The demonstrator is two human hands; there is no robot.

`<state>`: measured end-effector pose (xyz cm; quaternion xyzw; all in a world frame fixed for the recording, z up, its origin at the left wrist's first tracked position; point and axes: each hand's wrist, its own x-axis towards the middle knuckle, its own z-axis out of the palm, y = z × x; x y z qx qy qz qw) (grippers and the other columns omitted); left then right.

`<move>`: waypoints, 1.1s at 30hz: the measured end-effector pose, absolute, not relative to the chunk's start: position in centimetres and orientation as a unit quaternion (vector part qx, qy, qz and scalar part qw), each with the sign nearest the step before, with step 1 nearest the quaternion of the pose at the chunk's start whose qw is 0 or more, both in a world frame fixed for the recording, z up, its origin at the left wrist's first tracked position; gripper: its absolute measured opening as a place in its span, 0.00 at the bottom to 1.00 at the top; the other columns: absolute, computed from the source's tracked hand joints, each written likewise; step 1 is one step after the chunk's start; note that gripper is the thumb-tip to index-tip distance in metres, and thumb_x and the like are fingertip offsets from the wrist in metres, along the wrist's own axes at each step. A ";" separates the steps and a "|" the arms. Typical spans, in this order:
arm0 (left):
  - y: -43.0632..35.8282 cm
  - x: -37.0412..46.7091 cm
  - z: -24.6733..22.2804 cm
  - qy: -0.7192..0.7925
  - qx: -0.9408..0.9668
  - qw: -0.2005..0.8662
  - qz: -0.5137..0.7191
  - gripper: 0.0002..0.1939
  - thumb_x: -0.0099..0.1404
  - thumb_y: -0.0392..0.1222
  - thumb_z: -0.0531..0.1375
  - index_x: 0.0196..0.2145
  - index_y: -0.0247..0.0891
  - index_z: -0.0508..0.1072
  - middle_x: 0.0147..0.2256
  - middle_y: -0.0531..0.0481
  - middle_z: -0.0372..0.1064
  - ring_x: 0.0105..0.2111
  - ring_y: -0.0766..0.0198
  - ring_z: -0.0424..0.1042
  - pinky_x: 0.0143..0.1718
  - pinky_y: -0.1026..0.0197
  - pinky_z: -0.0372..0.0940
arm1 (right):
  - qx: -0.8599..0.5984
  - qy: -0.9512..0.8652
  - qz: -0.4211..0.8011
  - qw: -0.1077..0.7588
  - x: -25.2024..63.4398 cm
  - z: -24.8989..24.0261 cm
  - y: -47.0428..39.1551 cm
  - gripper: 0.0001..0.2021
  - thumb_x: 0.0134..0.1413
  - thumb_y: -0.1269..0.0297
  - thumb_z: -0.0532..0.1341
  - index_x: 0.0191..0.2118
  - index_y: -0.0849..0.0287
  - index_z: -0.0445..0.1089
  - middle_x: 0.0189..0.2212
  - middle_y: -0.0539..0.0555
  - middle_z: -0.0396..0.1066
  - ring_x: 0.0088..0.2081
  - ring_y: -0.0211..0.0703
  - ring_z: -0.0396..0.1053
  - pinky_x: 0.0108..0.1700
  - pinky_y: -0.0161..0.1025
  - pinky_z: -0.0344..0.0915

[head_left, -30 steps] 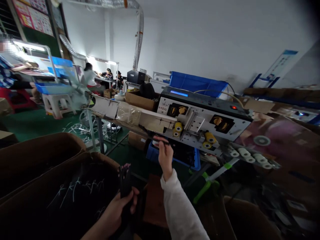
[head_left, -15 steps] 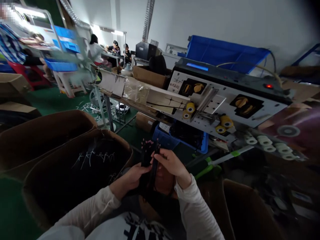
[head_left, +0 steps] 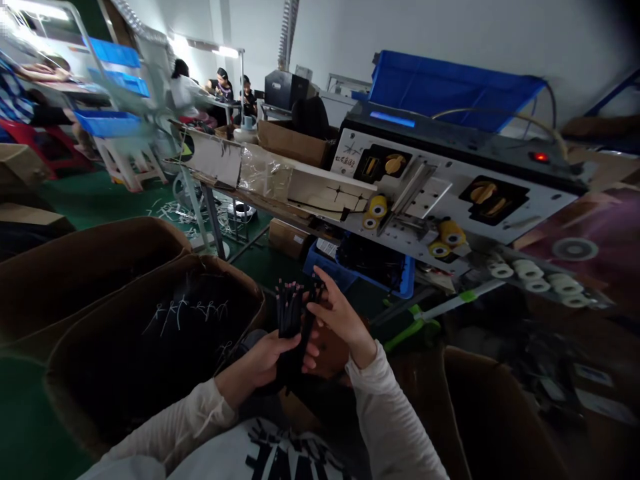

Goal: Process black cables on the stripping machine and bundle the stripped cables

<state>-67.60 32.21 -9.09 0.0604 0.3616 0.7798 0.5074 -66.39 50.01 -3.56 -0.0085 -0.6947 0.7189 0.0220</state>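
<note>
My left hand (head_left: 255, 363) is closed round a bundle of black cables (head_left: 289, 317), which stands upright with its small pinkish tips at the top. A smaller group of the same black cables (head_left: 311, 313) leans slightly apart on the right side. My right hand (head_left: 337, 317) grips this group between thumb and lower fingers, while its index finger stretches up beside the tips. The lower ends of the cables fade into the dark by my lap. Left of my hands, a large cardboard box (head_left: 240, 270) holds dark cables tied with white ties (head_left: 173, 310).
A machine with yellow rollers (head_left: 377, 207) stands on the bench ahead. Beneath it is a blue crate (head_left: 407, 283) of black items. White rolls (head_left: 530, 273) hang at the right. Another open box (head_left: 480, 373) sits to my right. Several people work at far tables.
My right index finger has straightened upward from its bent position. The cable tips have spread more into view. The whole view has shifted slightly.
</note>
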 end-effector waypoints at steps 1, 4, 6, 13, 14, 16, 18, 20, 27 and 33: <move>32.2 -67.6 -9.0 0.361 0.058 0.510 0.779 0.14 0.62 0.40 0.60 0.43 0.29 0.72 0.33 0.40 0.74 0.29 0.58 0.74 0.31 0.59 0.67 | -0.007 -0.697 0.717 0.015 -66.4 -3.4 50.1 0.39 0.48 0.68 0.64 0.64 0.47 0.48 0.39 0.51 0.72 0.19 0.29 0.62 0.18 0.29 0.61; 32.1 -67.6 -8.8 0.359 0.047 0.517 0.776 0.14 0.62 0.40 0.60 0.43 0.29 0.72 0.33 0.39 0.73 0.31 0.56 0.75 0.33 0.57 0.68 | -0.002 -0.708 0.706 0.015 -66.3 -3.2 50.1 0.34 0.47 0.68 0.65 0.61 0.50 0.56 0.39 0.52 0.72 0.18 0.29 0.62 0.16 0.27 0.58; 32.1 -67.6 -8.6 0.359 0.045 0.519 0.774 0.14 0.62 0.41 0.60 0.43 0.29 0.72 0.34 0.39 0.73 0.32 0.55 0.75 0.35 0.55 0.68 | -0.005 -0.709 0.705 0.022 -66.3 -3.3 50.1 0.28 0.47 0.68 0.65 0.56 0.52 0.63 0.36 0.51 0.72 0.18 0.29 0.63 0.15 0.27 0.58; 32.1 -67.5 -8.4 0.374 0.080 0.503 0.775 0.18 0.60 0.45 0.62 0.44 0.29 0.71 0.35 0.38 0.73 0.29 0.59 0.74 0.32 0.58 0.66 | -0.015 -0.727 0.683 0.064 -66.4 -3.3 49.3 0.34 0.46 0.71 0.65 0.61 0.51 0.58 0.23 0.45 0.67 0.18 0.33 0.63 0.17 0.29 0.60; 32.1 -67.5 -8.5 0.379 0.085 0.501 0.774 0.19 0.60 0.46 0.63 0.44 0.29 0.71 0.34 0.38 0.73 0.28 0.59 0.73 0.31 0.58 0.66 | -0.018 -0.726 0.684 0.069 -66.5 -3.2 49.2 0.35 0.46 0.71 0.65 0.61 0.51 0.57 0.24 0.46 0.67 0.18 0.33 0.63 0.17 0.30 0.60; 32.2 -67.5 -8.7 0.390 0.091 0.496 0.770 0.20 0.60 0.47 0.63 0.44 0.29 0.70 0.34 0.39 0.73 0.27 0.60 0.72 0.31 0.58 0.65 | -0.018 -0.725 0.684 0.079 -66.6 -3.2 49.1 0.36 0.46 0.70 0.65 0.62 0.51 0.56 0.25 0.46 0.68 0.18 0.33 0.63 0.18 0.30 0.61; 32.2 -67.6 -9.0 0.389 0.092 0.496 0.771 0.20 0.59 0.47 0.63 0.44 0.29 0.70 0.32 0.41 0.72 0.26 0.60 0.72 0.31 0.58 0.65 | -0.010 -0.734 0.674 0.083 -66.7 -3.2 49.0 0.36 0.47 0.69 0.64 0.63 0.50 0.53 0.27 0.47 0.69 0.18 0.33 0.64 0.18 0.31 0.62; 32.2 -67.6 -9.2 0.374 0.100 0.503 0.773 0.20 0.58 0.46 0.64 0.44 0.30 0.70 0.30 0.44 0.71 0.26 0.60 0.72 0.31 0.58 0.65 | -0.002 -0.746 0.661 0.078 -66.8 -3.4 48.9 0.37 0.49 0.69 0.63 0.64 0.48 0.50 0.28 0.47 0.68 0.19 0.32 0.64 0.19 0.30 0.64; 32.2 -67.4 -9.4 0.374 0.099 0.471 0.792 0.13 0.58 0.42 0.64 0.39 0.32 0.72 0.23 0.53 0.62 0.20 0.71 0.62 0.25 0.64 0.57 | 0.011 -0.718 0.693 0.071 -68.5 -4.4 49.2 0.30 0.50 0.63 0.63 0.59 0.49 0.56 0.41 0.51 0.68 0.23 0.30 0.65 0.18 0.28 0.63; 31.8 -67.7 -9.2 0.376 0.089 0.464 0.797 0.12 0.58 0.43 0.64 0.37 0.33 0.72 0.22 0.55 0.59 0.19 0.74 0.57 0.23 0.65 0.54 | -0.078 -0.553 0.798 0.226 -74.2 -3.0 52.5 0.20 0.47 0.60 0.64 0.48 0.54 0.67 0.48 0.53 0.67 0.32 0.32 0.68 0.28 0.29 0.66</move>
